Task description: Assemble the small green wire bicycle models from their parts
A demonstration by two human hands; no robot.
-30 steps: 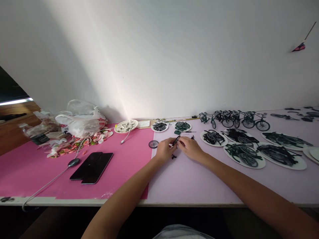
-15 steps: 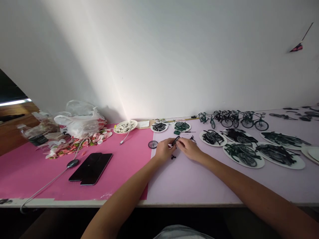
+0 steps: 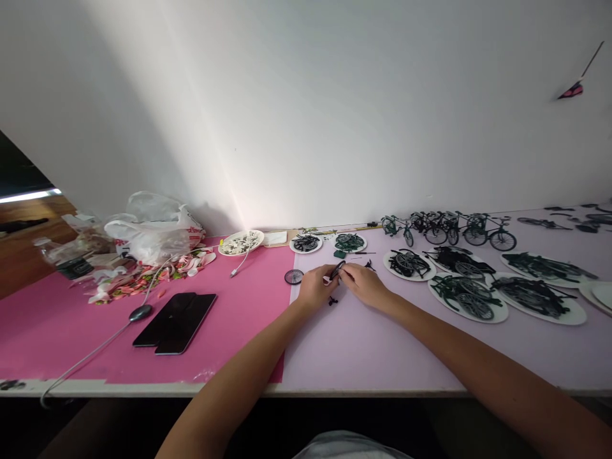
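Observation:
Between my two hands, over the pale lilac sheet, is a small dark toy bicycle wheel (image 3: 337, 269), seen tilted and partly covered by fingers. My left hand (image 3: 315, 287) is closed on its left side. From the right, the fingers of my right hand (image 3: 362, 283) pinch the same piece; whether they hold another small part too is hidden. A loose spoked wheel (image 3: 293, 276) lies flat to the left of my left hand. Just below the hands sits a small black part (image 3: 333, 301), and another black part (image 3: 369, 265) rests beyond my right hand.
Plates of bicycle parts (image 3: 467, 299) spread to the right, with assembled toy bicycles (image 3: 488, 234) standing behind them. Smaller plates (image 3: 306, 243) line the wall. Leftward on the pink sheet (image 3: 253, 331) are two phones (image 3: 186, 324), a cable, a plastic bag (image 3: 155, 233) and a bottle (image 3: 67, 261).
Both hands stay in nearly the same place on the wheel. Its tilt between the fingers looks slightly different; the rest of the table is unchanged.

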